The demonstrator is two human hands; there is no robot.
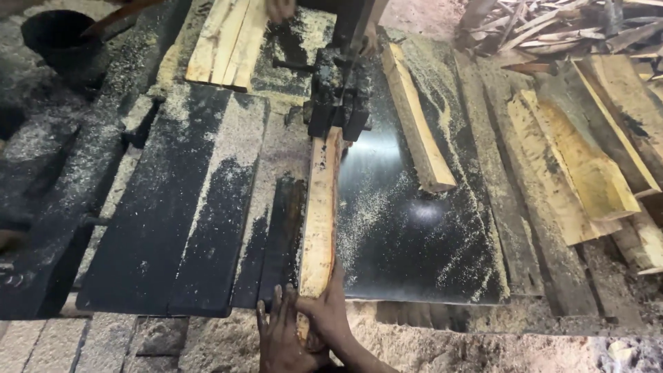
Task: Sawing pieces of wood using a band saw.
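Both hands (304, 331) press end of plank (320, 221); push straight into saw (338, 97), slow, fingers far from blade

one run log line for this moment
left hand: on near end of plank | right hand: same end | plank: flat on saw table, far end at blade guide | sawdust: on table

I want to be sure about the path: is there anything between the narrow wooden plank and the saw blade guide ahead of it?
Nothing visible. The plank already runs under the blade guide. Both hands press its near end. The loose board lies apart, to the right.
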